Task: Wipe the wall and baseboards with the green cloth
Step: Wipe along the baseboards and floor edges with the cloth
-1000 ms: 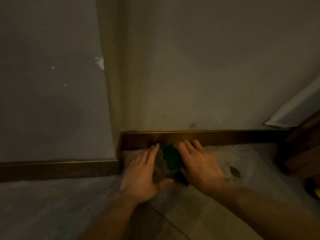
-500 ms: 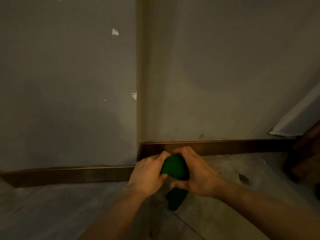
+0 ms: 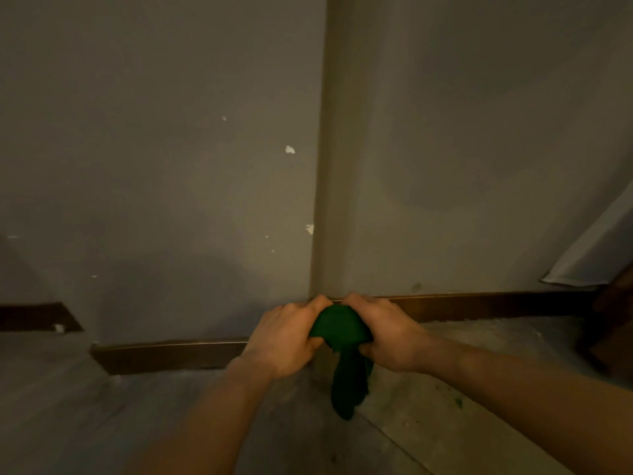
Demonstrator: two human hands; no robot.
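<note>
The green cloth is bunched between both hands, low in front of a protruding wall corner, with a loose end hanging toward the floor. My left hand grips its left side and my right hand grips its right side. Behind the hands runs the dark brown baseboard along the right wall section, and a second stretch of baseboard along the left section. The grey wall shows several small white paint chips near the corner edge.
A white sheet-like edge hangs at the far right above a dark brown piece of furniture. The floor is grey and dusty, with a small green speck on it. Another bit of baseboard sits at far left.
Both hands went from lying flat on the floor beside the cloth to gripping it and lifting it. The view has tilted up and shifted, showing more wall.
</note>
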